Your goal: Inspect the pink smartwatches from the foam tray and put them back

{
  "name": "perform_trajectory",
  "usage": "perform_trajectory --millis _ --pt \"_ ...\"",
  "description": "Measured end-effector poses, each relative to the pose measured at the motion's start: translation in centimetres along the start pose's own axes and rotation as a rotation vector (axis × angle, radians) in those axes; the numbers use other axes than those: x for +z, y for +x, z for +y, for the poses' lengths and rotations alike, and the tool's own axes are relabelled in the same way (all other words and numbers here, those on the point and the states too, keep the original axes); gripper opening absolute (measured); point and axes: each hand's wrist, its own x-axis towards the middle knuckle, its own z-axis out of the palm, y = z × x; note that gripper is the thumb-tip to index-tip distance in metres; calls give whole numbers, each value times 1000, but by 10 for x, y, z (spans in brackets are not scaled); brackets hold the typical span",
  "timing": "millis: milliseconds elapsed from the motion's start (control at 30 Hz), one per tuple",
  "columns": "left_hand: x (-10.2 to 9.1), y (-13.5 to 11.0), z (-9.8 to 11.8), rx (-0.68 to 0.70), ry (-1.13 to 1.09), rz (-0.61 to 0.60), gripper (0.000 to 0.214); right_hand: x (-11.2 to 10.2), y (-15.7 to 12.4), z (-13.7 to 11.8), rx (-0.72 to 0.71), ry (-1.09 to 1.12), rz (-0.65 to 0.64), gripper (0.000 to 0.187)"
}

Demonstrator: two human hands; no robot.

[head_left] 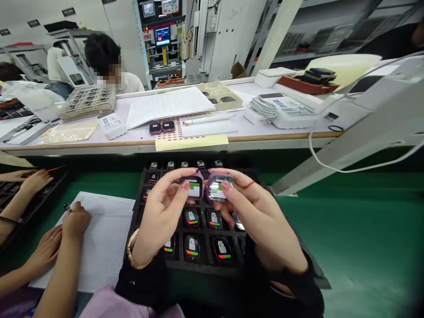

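My left hand (165,212) grips a purple-cased smartwatch (196,189) with its screen lit, the thumb lying on the glass. Close beside it, my right hand (255,207) pinches a second smartwatch (217,187), also purple; its lit screen has glare on it and the thumb presses on the face. Both are held up side by side over a black compartment tray (202,266). In the tray's pockets lie several more watches (222,248), many with lit screens showing white text and red-green bars. My hands hide part of the tray's middle.
At left, a co-worker's hand (77,218) writes on gridded sheets (102,247). Another person's hands (36,181) are farther left. A raised shelf (278,134) ahead carries papers (165,106), two small watches (161,127) and a coiled cable (263,109). A slanted metal post (331,132) stands at right.
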Motion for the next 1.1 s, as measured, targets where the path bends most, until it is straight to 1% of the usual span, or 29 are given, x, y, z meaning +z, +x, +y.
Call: perform_trajectory --millis 100,233,400,533,767,967,1100 --pt "0 0 0 18 14 16 23 -3 0 3 -8 28 26 34" --pt "-1 -1 -2 15 10 -21 28 -5 0 3 -12 -6 23 36" --pt "-1 -1 -3 7 8 -37 33 -2 -1 -1 15 -29 28 35" --pt "1 1 -1 17 -30 -45 36 -1 1 -2 0 -39 30 32" --pt "1 3 -2 16 -55 -39 30 -1 4 -2 -33 -64 50 31" --pt "2 3 -1 25 -28 -59 28 -3 0 0 -29 -67 92 32" --pt "2 2 1 13 -25 -60 27 -3 0 -2 -25 -77 91 30"
